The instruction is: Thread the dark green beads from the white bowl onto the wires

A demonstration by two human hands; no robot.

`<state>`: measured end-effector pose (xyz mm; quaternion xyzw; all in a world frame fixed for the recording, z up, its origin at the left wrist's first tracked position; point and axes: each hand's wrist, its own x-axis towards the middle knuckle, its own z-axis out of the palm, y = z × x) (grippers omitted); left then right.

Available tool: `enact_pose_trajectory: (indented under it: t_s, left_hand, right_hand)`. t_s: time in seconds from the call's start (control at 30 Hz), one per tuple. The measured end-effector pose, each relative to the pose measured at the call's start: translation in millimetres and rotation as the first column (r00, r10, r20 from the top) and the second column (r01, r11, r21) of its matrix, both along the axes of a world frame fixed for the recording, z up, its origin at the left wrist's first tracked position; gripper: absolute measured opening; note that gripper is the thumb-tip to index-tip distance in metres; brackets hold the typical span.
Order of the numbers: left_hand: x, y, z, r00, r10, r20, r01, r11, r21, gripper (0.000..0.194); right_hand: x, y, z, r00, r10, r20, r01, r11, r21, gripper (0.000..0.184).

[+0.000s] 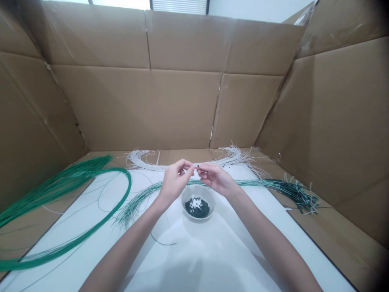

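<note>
Above the far rim of a white bowl, my two hands meet fingertip to fingertip. My left hand is closed in a pinch; what lies between its thumb and forefinger is too small to make out. A tiny dark piece shows at the fingertips of my right hand, pinched there with the other fingers curled. Inside the bowl lie many small dark green bead-like pieces, with the white bottom showing in the middle. One thin dark strand curves out on the table from behind my left forearm.
A bundle of thin green strands crosses the white table behind the bowl. Farther back lies a curved bundle of white strands. A large green coil occupies the left side. Cardboard walls enclose the table's back and sides.
</note>
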<state>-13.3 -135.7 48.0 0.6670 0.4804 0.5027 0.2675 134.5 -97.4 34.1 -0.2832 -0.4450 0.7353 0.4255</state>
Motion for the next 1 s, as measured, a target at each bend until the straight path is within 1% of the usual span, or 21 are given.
enact_pose_trajectory:
  t_s: [0.17, 0.3, 0.5, 0.7, 1.0]
  left_hand:
    - [-2.1, 1.9, 0.4, 0.999, -0.028, -0.029, 0.028, 1.000, -0.013, 0.016]
    - [-3.3, 2.8, 1.1, 0.997, -0.045, -0.063, 0.044, 0.999, -0.016, 0.016]
    - [-3.2, 2.6, 0.3, 0.997, -0.039, -0.070, 0.038, 0.999, -0.011, 0.018]
    - [-4.0, 2.9, 0.9, 0.999, -0.011, -0.051, 0.011, 1.000, 0.000, 0.017]
    - [-5.4, 3.7, 0.1, 0.999, 0.013, -0.049, -0.012, 1.000, 0.021, 0.014]
  right_hand:
    - [0.9, 0.8, 0.5, 0.999, 0.023, -0.030, -0.024, 0.999, -0.038, 0.008]
    - [0.9, -0.2, 1.0, 0.999, 0.015, -0.046, -0.017, 0.998, -0.063, 0.007]
    - [1.0, -0.8, 0.6, 1.000, 0.003, -0.024, -0.004, 0.998, -0.057, 0.008]
    - [1.0, 0.8, -0.1, 0.999, 0.010, -0.048, -0.012, 0.998, -0.057, 0.007]
    - [1.8, 1.8, -2.1, 0.991, 0.072, -0.114, -0.078, 0.996, -0.053, 0.007]
